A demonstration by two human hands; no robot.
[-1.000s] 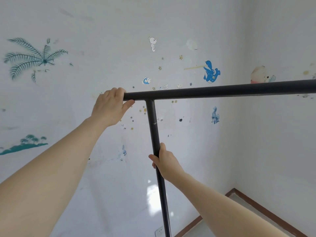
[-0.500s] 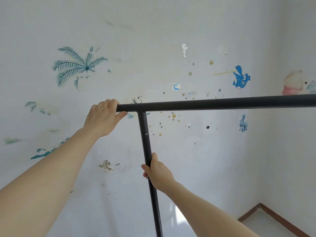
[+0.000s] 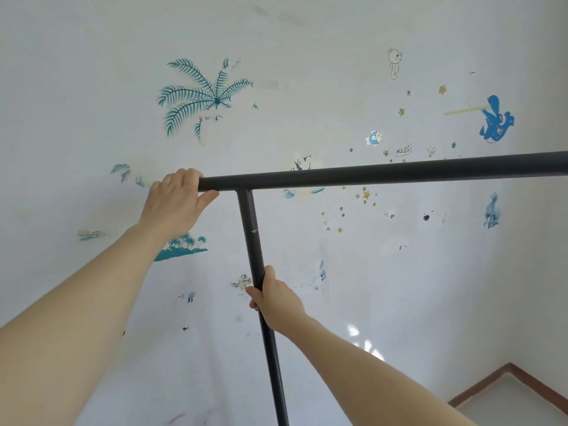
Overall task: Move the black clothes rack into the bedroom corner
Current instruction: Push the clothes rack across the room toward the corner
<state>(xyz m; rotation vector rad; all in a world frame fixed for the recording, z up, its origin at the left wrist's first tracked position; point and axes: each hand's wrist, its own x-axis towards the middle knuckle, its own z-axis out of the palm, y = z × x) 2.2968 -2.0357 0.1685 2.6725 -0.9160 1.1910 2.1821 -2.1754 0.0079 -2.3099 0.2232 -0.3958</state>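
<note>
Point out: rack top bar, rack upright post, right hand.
top bar (image 3: 384, 173): head view, middle of the horizontal tube.
upright post (image 3: 249, 232): head view, upper stretch above the grip.
right hand (image 3: 278, 302): head view, back of hand.

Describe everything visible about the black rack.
The rack is matte black tubing, likely metal: a horizontal top bar running off frame right, joined in a T to an upright post that leans slightly and leaves the frame below. The left hand grips the bar's end; the right hand grips the post midway. Nothing hangs on it.
</note>
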